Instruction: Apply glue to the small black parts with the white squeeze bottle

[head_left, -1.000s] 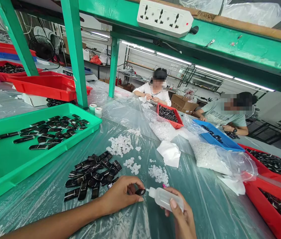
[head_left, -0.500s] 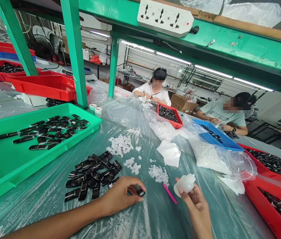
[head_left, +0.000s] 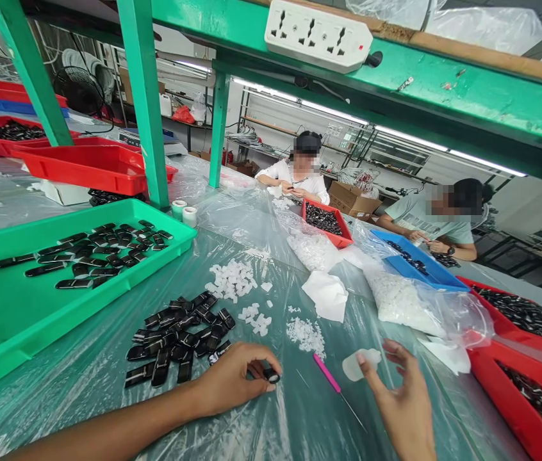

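Observation:
My left hand [head_left: 239,372] pinches a small black piece with a pale round end [head_left: 271,376] between thumb and fingers. My right hand [head_left: 403,397] is open, fingers spread, its thumb over a small translucent white bottle [head_left: 352,367] that lies on its side; whether the thumb touches it I cannot tell. Between the hands rests a pink-handled tool [head_left: 327,373] with a thin metal shaft. Beyond it lies a pile of tiny white bits [head_left: 305,334]. Black flat pieces [head_left: 175,339] are heaped left of my left hand, with larger white pieces [head_left: 232,280] behind them.
A green tray [head_left: 83,307] with black pieces stands at left. Red trays [head_left: 485,384] line the right side, near a blue tray [head_left: 444,278] and plastic bags of white parts [head_left: 405,304]. A green shelf frame [head_left: 444,83] spans overhead. Two people sit across the table.
My right hand has let go of the white bottle, now lying on the table, and its fingers have spread. The pink-handled tool's shaft has come into sight. My left hand has barely moved.

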`<state>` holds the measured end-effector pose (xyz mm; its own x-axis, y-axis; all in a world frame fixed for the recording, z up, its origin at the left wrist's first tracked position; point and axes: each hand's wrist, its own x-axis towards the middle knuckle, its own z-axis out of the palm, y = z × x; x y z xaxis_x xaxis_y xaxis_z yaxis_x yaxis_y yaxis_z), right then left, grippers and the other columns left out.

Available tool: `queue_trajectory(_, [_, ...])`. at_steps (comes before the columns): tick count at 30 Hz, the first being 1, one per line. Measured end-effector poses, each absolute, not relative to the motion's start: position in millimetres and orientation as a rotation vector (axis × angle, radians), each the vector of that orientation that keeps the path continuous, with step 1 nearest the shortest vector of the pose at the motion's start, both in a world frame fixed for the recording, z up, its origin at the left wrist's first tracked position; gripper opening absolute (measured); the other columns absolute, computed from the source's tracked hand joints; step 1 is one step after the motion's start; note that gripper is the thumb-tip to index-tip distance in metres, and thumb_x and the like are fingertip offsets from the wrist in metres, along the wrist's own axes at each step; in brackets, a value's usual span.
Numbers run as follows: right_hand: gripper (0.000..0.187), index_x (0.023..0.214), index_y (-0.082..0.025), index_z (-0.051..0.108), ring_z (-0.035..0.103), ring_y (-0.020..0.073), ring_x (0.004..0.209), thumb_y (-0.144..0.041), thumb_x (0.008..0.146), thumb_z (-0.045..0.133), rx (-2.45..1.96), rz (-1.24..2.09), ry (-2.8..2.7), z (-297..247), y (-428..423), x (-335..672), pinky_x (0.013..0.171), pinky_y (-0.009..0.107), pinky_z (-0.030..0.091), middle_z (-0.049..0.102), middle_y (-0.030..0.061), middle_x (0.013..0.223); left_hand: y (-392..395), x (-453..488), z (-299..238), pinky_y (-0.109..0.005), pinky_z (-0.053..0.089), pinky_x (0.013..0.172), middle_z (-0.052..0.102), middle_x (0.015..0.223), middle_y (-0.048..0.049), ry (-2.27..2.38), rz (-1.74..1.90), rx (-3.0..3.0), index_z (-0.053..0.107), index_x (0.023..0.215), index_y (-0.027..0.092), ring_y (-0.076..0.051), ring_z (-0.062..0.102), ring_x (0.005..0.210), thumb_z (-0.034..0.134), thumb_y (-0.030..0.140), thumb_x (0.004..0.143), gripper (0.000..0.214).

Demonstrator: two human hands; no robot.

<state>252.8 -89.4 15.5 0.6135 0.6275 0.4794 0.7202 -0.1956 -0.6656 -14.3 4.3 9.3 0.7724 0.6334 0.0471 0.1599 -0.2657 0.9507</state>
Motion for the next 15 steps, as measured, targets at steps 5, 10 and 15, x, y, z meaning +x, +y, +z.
queue_trajectory(5, [0.028, 0.068, -0.023, 0.058, 0.049, 0.0137, 0.047, -0.045, 0.083, 0.049, -2.008, -0.154, -1.597, 14.1, -96.9, 233.3, 0.05, 0.025, 0.038, 0.054, -0.001, 0.059, 4.8, -13.7, 10.0, -0.021, 0.049, 0.063, 0.066, 0.089, -0.0048, 0.629, 0.513, 1.833, 0.065, 0.092, 0.018, -0.016, 0.063, 0.076, 0.06, 0.024, 0.078, 0.016])
queue_trajectory(10, [0.025, 0.079, -0.028, 0.064, 0.064, 0.0197, 0.061, -0.04, 0.086, 0.043, -2.243, -0.052, -1.911, -6.1, -86.4, 228.9, 0.047, 0.025, 0.038, 0.063, 0.0007, 0.078, 5.2, -12.9, 9.9, -0.021, 0.049, 0.063, 0.066, 0.089, -0.0053, 0.626, 0.505, 1.857, 0.065, 0.092, 0.016, -0.016, 0.063, 0.075, 0.058, 0.019, 0.078, 0.016])
queue_trajectory(15, [0.025, 0.082, -0.028, 0.062, 0.064, 0.0212, 0.061, -0.042, 0.086, 0.043, -2.196, 0.041, -1.837, -2.2, -88.5, 232.2, 0.049, 0.027, 0.041, 0.064, 0.0007, 0.075, 5.1, -12.9, 10.7, -0.021, 0.049, 0.066, 0.067, 0.091, -0.0043, 0.603, 0.51, 1.889, 0.066, 0.092, 0.017, -0.016, 0.062, 0.077, 0.056, 0.013, 0.076, 0.018])
